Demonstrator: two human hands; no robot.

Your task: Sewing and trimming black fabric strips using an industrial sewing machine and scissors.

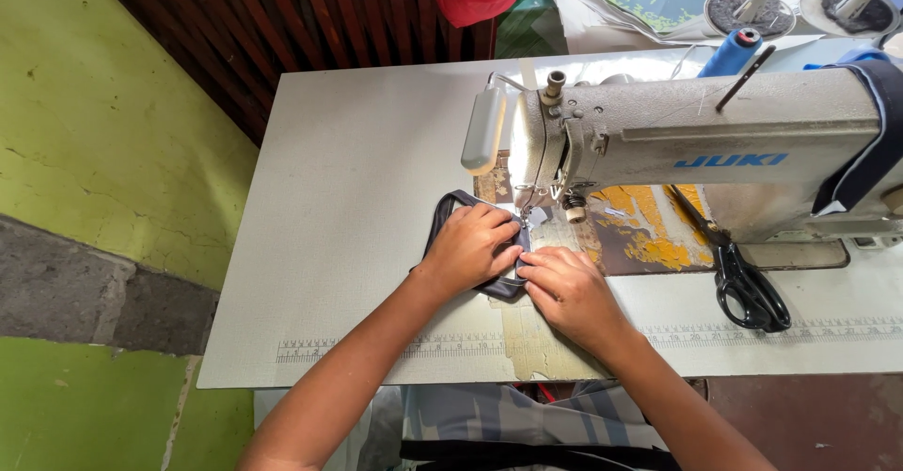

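From the head view, a cracked green wall with a grey band runs down the left, and dark red wooden slats close off the far side behind a pale grey bench (357, 151). A printed ruler strip (376, 349) runs along the near edge of the bench.

A grey industrial sewing machine (715, 137) stands on the right half of the bench, its arm reaching left to the needle end, with a small white lamp (483, 132) fixed at that end. Under the arm the machine bed (649, 236) shows worn yellow and brown paint. Black-handled scissors (743, 278) lie on the bed to the right of the hands, blades pointing far and left. A blue thread spool (734, 52) stands behind the machine, and a dark strip of cloth (870, 151) hangs over the machine's right end.

A dark fabric piece (451, 209) lies flat on the bench just left of the needle. The left hand (470, 245) rests palm down on it, fingers curled and pressing the cloth flat, so its grip is a press and not a pinch. The right hand (564, 287) is just near and right of it, touching the fabric's near edge; its fingertips are bent onto the cloth, holding that edge down close to the needle. The two hands almost touch.
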